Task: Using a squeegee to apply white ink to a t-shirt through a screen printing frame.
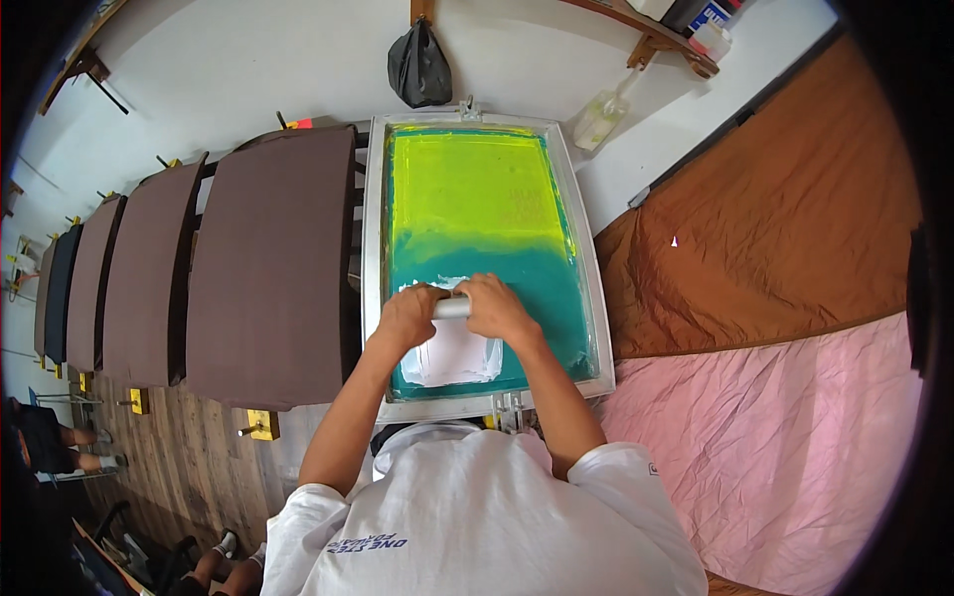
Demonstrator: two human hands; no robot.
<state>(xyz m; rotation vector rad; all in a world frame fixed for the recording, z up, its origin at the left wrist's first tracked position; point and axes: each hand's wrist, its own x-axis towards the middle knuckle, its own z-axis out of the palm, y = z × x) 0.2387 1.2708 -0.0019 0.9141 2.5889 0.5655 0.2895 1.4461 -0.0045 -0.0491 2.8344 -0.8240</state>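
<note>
Over lower part of framed screen (375,209), L hand (407,318) & R hand (499,308) both wrapped round silver bar (452,310), white patch (455,358) just below. Inside screen: yellow-green layer (472,184) up top, teal layer (487,263) lower. Black bag (419,65) hung abv, contents hidden; translucent bottle (600,119) to R, contents unclear.

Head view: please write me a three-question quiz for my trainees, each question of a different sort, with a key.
1. True or false: the left hand and the right hand both grip the bar.

2. Which colour is the far end of the screen?
A) pink
B) yellow-green
C) black

3. Fill in the side: the brown boards stand to the person's ____ of the screen.

Key:
1. True; both hands are closed on it.
2. B; the nearer part is mostly teal, with a white patch by the bar.
3. Left.
</note>
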